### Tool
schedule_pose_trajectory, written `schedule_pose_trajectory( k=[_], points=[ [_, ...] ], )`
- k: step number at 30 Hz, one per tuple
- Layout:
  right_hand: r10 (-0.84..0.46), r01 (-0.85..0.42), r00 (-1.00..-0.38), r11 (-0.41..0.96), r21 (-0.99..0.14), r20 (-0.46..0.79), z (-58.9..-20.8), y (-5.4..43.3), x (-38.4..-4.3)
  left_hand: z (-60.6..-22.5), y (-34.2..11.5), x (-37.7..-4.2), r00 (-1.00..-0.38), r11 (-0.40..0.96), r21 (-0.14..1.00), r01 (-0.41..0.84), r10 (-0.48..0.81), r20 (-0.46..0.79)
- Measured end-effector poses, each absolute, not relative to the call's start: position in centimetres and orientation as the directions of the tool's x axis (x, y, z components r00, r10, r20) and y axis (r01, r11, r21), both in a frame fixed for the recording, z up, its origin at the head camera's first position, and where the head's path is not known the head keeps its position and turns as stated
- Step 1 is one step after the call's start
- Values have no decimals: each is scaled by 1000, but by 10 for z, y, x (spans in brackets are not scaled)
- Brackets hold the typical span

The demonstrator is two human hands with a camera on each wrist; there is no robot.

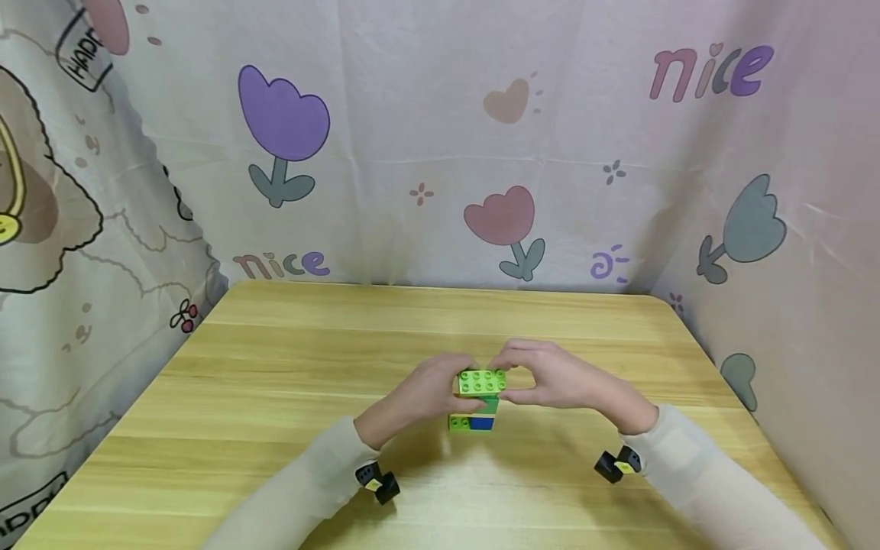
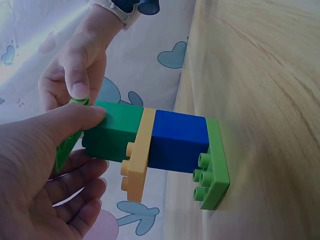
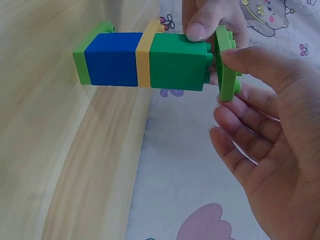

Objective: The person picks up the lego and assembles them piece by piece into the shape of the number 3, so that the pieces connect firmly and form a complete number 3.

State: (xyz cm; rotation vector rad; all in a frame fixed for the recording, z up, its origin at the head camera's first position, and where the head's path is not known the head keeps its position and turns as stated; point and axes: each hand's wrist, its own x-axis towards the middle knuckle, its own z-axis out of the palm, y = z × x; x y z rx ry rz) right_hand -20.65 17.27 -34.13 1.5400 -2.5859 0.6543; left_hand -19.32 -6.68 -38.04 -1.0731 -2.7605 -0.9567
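Observation:
A small tower of toy building bricks stands on the wooden table. From the bottom it has a light green plate (image 2: 218, 172), a blue brick (image 3: 111, 59), a yellow plate (image 2: 140, 165) and a dark green brick (image 3: 177, 62). With thumb and fingers, my left hand (image 1: 438, 386) grips the dark green brick at the tower's top. My right hand (image 1: 553, 378) pinches another light green plate (image 1: 482, 381) by its end. This plate is over the dark green brick's studs, slightly tilted, with a narrow gap showing in the right wrist view.
The wooden table (image 1: 289, 359) reaches back to a patterned curtain (image 1: 412, 137), which also hangs along the left and right sides. A small black device (image 1: 378, 483) sits at my left wrist, and another black device (image 1: 617, 464) at my right.

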Motion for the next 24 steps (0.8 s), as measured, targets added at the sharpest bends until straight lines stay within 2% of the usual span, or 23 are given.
schedule_pose_trajectory(
  k=[10, 24],
  points=[
    [-824, -839, -510, 413, -354, 247, -348, 169, -207, -376, -63, -192, -778, 656, 438, 615, 597, 198],
    [-820, -828, -526, 432, -357, 226, -350, 168, -209, -372, -60, -193, -783, 668, 429, 607, 594, 183]
  ],
)
